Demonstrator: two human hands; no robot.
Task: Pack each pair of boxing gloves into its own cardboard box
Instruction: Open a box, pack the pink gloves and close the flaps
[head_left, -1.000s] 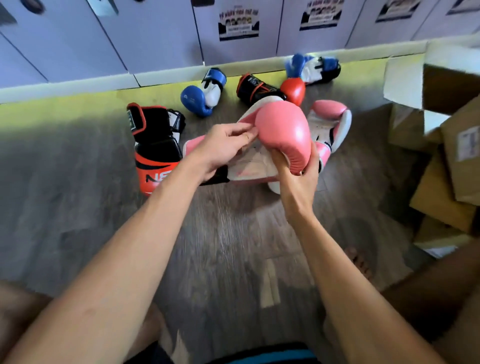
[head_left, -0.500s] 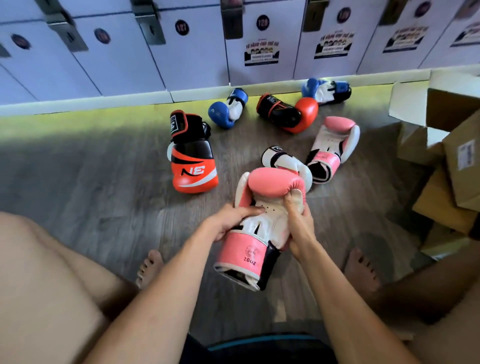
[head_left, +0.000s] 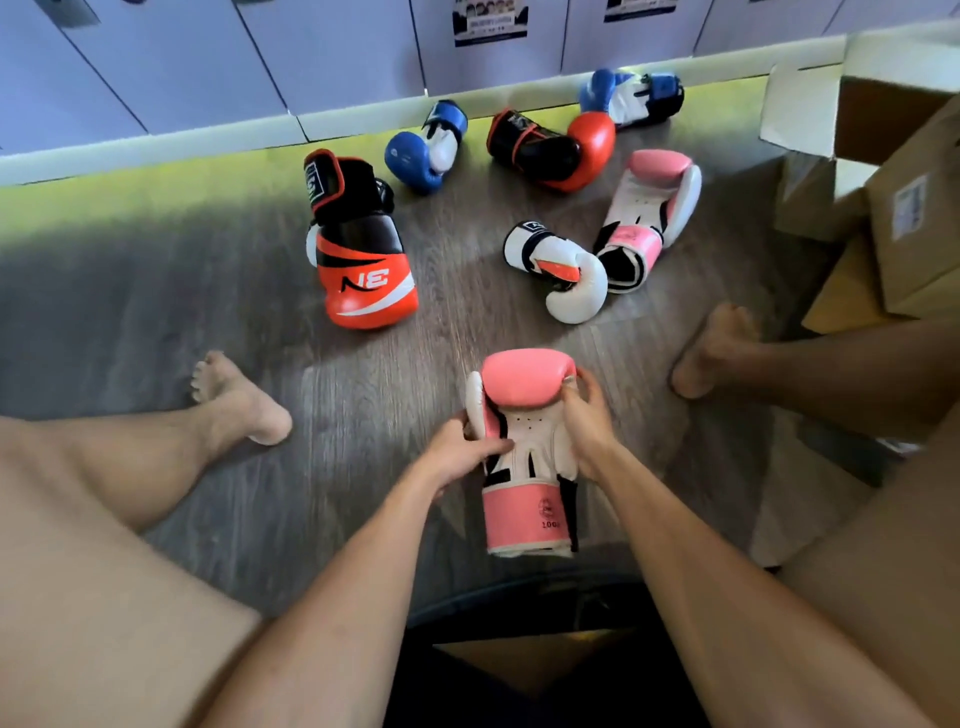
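Down near the person's lap, the pink glove (head_left: 524, 457) is held over the wooden floor (head_left: 156, 291), cuff nearest and white palm side up. The left hand (head_left: 454, 454) has its grip closed on the glove's left edge, thumb laid across the palm. The right hand (head_left: 587, 426) grips the right edge, fingertips curled onto the pink padding. The second pink glove (head_left: 649, 218) lies farther off to the right, just beside a white glove (head_left: 563, 270). An orange-and-black glove (head_left: 363, 260) lies to the left, and cardboard boxes (head_left: 914, 218) are stacked at the far right.
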